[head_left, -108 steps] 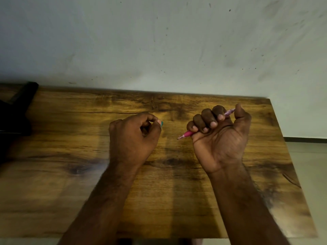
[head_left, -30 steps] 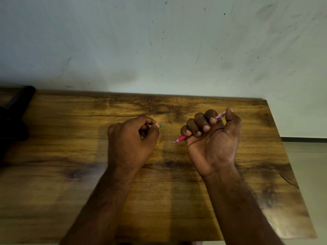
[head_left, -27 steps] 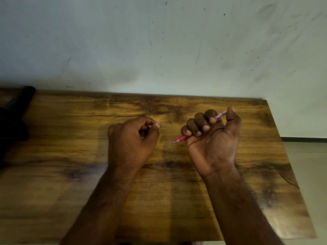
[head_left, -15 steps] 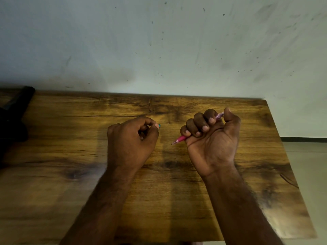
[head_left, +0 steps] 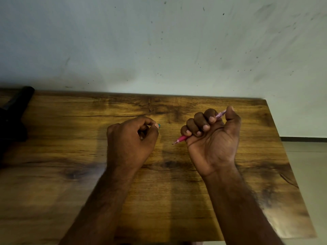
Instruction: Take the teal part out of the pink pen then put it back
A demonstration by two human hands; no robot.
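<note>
Almost nothing has moved over the last second: both hands hold the same poses over the desk, and only against the oldest picture do they sit a touch lower and further left. The slim pink plastic pen lies slantwise through the right hand, its metal tip pointing left and down out of the near side of the fist, its paler translucent end showing between the curled fingers and the raised thumb. That grip is closed round the pen barrel. The small teal plastic part is out of the pen, well apart from it on the left; only its end peeks out where the left hand pinches it between thumb and forefinger. Both forearms hang above the brown wood-grain desk. A dark black object sits at the desk's far left edge, against the speckled pale wall.
</note>
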